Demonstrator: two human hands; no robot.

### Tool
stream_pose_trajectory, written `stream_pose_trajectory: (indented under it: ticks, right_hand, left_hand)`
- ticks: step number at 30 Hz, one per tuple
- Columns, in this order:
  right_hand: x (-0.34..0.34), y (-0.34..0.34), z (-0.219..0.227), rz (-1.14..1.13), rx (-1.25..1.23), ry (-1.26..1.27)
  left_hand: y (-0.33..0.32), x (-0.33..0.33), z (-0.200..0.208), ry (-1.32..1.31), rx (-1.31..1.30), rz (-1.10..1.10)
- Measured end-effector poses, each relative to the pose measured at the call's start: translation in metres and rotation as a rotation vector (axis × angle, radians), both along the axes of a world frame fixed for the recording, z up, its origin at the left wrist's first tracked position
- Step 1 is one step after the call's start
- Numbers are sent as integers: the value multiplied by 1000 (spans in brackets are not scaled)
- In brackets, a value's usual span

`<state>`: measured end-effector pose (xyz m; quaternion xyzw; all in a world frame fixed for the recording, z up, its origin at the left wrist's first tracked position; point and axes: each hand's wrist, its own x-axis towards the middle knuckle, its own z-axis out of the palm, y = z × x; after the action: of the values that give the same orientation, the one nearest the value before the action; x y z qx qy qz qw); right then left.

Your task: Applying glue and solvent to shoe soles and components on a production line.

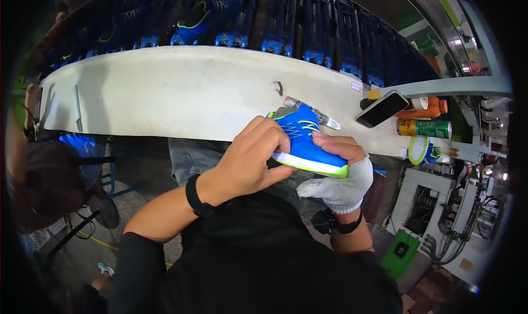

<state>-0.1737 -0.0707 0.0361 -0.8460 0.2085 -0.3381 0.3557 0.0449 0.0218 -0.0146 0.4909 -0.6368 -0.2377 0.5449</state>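
Note:
A blue sneaker [303, 138] with a white and lime-green sole is held between my two hands, above the near edge of the white table. My bare left hand [250, 157] grips its left side, with the thumb under the sole and the fingers curled at the upper. On the other end, my right hand [346, 173] wears a white glove that leaves some fingertips bare; its fingers lie over the upper and its thumb is below the sole. Just behind the sneaker, a slim tool [332, 123] with a wrapped, speckled handle and a pale tip rests on the table.
Beyond the white table [181, 94] runs a rack conveyor [275, 33] with blue parts, carrying a dark blue shoe [206, 18]. A phone [382, 109], orange bottle [428, 107], green can [434, 128] and another blue shoe [424, 150] sit at right. A machine [418, 204] stands lower right.

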Motion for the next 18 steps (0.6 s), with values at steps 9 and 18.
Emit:
stream_pose_trajectory:
  ticks: [9,18]
  right_hand:
    - [8,-7,2,40,58,-17]
    - [9,-15,-8,141,-31,-175]
  left_hand:
    - [2,5,-3,76,-8,-101]
    - [-11,41,-22,21,137,-250]
